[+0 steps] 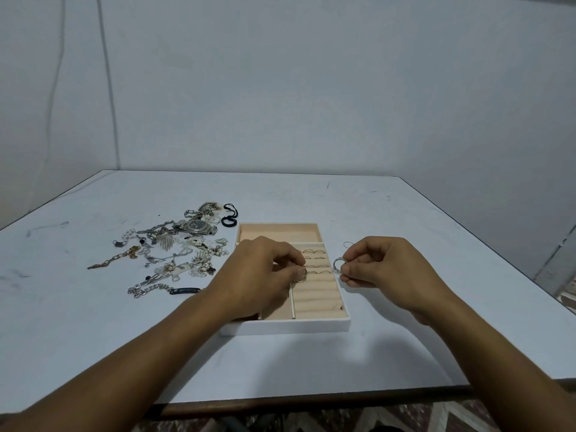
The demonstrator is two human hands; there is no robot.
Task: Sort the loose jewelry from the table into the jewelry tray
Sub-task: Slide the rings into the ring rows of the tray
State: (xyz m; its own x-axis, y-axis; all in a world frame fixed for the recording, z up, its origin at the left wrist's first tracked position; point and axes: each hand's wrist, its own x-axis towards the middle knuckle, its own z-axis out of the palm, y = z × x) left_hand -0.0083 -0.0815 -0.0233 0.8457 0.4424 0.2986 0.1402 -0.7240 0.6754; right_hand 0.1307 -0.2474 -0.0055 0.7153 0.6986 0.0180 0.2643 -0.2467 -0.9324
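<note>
The jewelry tray (285,327) sat near the middle of the desk (405,244), its white front wall set back from the desk's near edge with a band of bare surface between. Bare surface also lay behind the tray up to the far edge by the wall (311,88), and more to the right of it, out to the desk's right edge.

The left hand (258,275) hovered over the tray's left side, its fingers (296,269) pressed together in a pinch on a thin ring (301,274) just above the padded ring rolls (314,291). The right hand (383,266) was held just beside the tray's right wall, its fingers curled and pinching a silver ring (338,265) at their tips; whether it held more than one ring could not be told. A thin wire hoop (348,244) lay on the desk just behind that hand.

In the tray, several rings (314,252) stood slotted in the farther rolls, while the nearer rolls were bare. The long compartment (280,233) across the tray's back showed only its beige lining.

The loose jewelry (174,254) lay heaped on the desk to the left of the tray: chains, pale bead strands, a wristwatch (198,226), a black cord (230,216) near the tray's back left corner, and a chain bracelet (149,289) nearest the left forearm.
</note>
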